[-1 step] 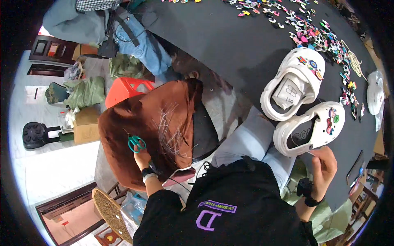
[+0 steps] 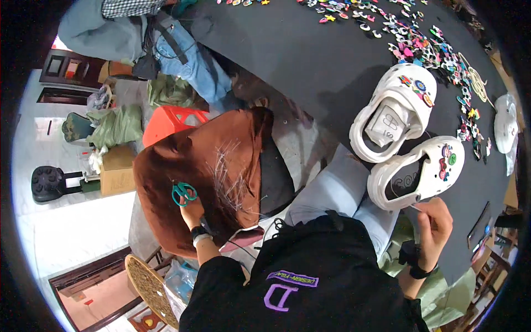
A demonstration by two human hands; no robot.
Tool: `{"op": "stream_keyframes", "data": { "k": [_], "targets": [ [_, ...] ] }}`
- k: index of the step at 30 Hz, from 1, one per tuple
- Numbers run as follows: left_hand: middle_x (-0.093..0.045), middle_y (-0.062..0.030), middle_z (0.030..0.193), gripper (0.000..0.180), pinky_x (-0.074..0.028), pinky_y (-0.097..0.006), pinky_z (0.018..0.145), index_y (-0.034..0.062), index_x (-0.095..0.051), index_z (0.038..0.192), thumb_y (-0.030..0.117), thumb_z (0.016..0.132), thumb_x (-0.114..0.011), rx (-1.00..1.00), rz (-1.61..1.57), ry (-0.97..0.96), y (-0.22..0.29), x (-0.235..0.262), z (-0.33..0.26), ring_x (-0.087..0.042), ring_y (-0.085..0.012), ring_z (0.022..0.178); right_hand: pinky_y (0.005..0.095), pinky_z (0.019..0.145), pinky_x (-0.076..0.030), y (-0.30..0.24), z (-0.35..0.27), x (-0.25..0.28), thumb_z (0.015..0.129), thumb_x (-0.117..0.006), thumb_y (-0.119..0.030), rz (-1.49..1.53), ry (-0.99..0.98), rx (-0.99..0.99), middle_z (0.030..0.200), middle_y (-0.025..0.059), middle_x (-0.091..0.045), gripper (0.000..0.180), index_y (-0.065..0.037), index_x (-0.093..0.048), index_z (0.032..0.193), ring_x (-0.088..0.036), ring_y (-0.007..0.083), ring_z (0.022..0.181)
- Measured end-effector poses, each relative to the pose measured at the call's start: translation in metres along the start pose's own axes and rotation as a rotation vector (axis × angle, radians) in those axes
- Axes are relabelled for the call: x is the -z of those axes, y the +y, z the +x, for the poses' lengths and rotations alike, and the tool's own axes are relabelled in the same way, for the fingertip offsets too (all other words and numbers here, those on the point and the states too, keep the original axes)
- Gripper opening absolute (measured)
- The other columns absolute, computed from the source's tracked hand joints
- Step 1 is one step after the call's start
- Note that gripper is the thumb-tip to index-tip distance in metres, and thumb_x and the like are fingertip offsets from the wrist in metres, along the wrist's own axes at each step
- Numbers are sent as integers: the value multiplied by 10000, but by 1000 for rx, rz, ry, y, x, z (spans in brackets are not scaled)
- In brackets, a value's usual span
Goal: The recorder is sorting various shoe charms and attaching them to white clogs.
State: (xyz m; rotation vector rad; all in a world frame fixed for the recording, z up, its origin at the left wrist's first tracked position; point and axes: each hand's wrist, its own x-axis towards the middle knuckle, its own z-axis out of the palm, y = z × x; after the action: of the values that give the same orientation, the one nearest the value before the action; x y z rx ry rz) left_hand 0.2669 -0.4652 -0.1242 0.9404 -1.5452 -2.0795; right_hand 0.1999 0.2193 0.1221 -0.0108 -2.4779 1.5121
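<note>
- White clogs (image 2: 431, 180) just beyond the right hand (image 2: 436, 224), uppers bearing colourful charms (image 2: 444, 162)
- Right hand pinching a thin strand (image 2: 416, 208)
- Left hand (image 2: 191, 212) gripping teal-handled scissors (image 2: 185, 189)

Co-worker (image 2: 191, 63): in blue jeans, near the desk (image 2: 265, 44), ahead and to my left.
Stool (image 2: 157, 131): red, out on my left.
Sack (image 2: 123, 123): pale green, bulging, beyond the stool.
Cardboard box (image 2: 116, 174): brown, near the sack.
Cord (image 2: 477, 83): pale, loosely coiled, toward my right.
Flat device (image 2: 479, 227): dark, near the desk's right edge, further to my right.
</note>
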Motion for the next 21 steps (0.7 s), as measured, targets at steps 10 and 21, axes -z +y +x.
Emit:
{"op": "stream_keyframes", "data": {
  "k": [10, 21],
  "targets": [
    [-546, -29, 959, 458, -437, -254, 706, 25, -510, 1205, 198, 824, -696, 194, -128, -519, 1, -186, -49, -507, -129, 832, 275, 518, -376, -1, -8, -7, 727, -709, -3, -29, -45, 44, 685, 54, -581, 156, -44, -709, 877, -501, 166, 582],
    [-518, -13, 977, 753, -399, -243, 798, 10, -504, 1190, 182, 569, -894, 366, 559, -1427, 62, -352, -185, -475, -111, 837, 322, 528, -421, 7, -9, -21, 769, -700, -48, -20, -18, 97, 676, 62, -571, 120, -78, -699, 885, -555, 204, 574]
  ]
}}
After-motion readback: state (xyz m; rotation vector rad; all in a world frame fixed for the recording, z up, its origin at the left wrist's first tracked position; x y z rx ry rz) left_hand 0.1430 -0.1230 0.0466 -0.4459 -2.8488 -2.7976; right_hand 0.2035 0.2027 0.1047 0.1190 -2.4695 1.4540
